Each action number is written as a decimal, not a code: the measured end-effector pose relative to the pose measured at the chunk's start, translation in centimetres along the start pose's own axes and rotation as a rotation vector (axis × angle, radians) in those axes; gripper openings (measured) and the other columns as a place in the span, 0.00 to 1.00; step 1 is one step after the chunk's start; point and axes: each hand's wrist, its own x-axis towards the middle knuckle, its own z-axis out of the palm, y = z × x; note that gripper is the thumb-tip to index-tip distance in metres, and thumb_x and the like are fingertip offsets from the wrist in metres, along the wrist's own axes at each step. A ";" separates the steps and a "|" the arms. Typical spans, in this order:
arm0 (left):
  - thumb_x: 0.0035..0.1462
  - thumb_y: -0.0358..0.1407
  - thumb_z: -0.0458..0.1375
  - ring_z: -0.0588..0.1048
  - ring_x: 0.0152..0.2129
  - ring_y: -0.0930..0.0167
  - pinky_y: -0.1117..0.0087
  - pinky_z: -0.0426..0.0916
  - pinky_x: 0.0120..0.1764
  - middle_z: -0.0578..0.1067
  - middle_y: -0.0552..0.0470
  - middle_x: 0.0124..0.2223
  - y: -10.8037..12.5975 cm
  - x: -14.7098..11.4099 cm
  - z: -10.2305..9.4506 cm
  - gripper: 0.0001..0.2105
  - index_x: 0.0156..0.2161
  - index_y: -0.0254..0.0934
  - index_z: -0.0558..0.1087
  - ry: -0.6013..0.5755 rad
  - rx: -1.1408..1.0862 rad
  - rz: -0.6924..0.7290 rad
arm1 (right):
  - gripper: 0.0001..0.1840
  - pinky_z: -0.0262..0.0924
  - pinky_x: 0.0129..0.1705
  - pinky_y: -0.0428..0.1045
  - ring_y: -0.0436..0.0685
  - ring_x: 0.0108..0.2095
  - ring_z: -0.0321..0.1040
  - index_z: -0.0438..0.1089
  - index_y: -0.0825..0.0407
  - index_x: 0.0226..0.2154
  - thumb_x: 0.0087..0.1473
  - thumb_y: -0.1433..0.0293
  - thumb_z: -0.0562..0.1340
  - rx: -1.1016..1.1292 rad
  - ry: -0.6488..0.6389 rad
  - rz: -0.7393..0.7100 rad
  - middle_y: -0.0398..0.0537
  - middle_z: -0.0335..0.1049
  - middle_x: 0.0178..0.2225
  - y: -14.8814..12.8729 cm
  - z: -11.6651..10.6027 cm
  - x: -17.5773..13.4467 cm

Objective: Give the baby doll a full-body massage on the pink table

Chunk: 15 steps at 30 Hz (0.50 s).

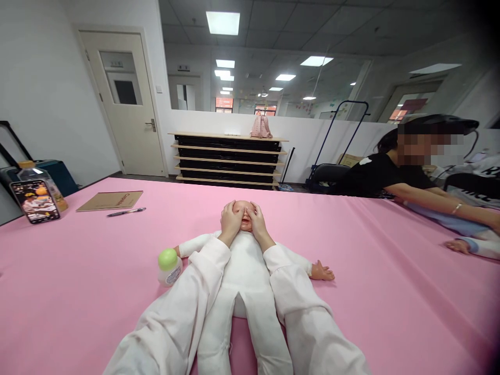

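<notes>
A baby doll [246, 265] in a white cloth suit lies on its back on the pink-covered table, arms spread and head away from me. My left hand [231, 220] is cupped around the left side of its head, and my right hand [258, 221] around the right side. Both thumbs rest on the face near the eyes and nose, leaving the mouth visible. Fingers curve over the forehead and sides of the head. Beside my left forearm, close to one doll hand, stands a small clear bottle [170, 275] with a green cap.
A phone [35, 202] leans against a drink bottle [58, 195] at the table's left. A brown notebook [110, 201] and a pen [126, 212] lie on the pink cloth [375, 302]. At right, a person in black [371, 172] reaches toward another doll, whose hand [458, 246] shows.
</notes>
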 end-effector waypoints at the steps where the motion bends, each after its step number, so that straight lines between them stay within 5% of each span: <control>1: 0.51 0.41 0.53 0.62 0.52 0.66 0.67 0.56 0.54 0.65 0.46 0.54 0.0 0.0 0.0 0.21 0.51 0.37 0.64 0.001 0.000 0.002 | 0.26 0.49 0.55 0.54 0.58 0.51 0.56 0.62 0.52 0.44 0.41 0.60 0.59 0.002 0.001 -0.002 0.51 0.61 0.50 0.0 0.0 0.0; 9: 0.55 0.35 0.46 0.62 0.52 0.68 0.67 0.55 0.54 0.65 0.46 0.54 -0.4 0.2 0.2 0.18 0.51 0.36 0.64 0.000 -0.006 0.017 | 0.21 0.50 0.54 0.52 0.56 0.51 0.57 0.64 0.52 0.42 0.43 0.66 0.51 0.039 0.046 0.061 0.49 0.62 0.49 0.1 0.3 0.2; 15: 0.55 0.39 0.48 0.62 0.52 0.67 0.67 0.56 0.54 0.66 0.46 0.54 -0.6 0.3 0.2 0.19 0.51 0.36 0.65 0.001 -0.007 0.035 | 0.24 0.49 0.55 0.52 0.57 0.51 0.57 0.63 0.53 0.43 0.44 0.57 0.55 0.030 0.014 0.015 0.52 0.61 0.49 0.2 0.2 0.3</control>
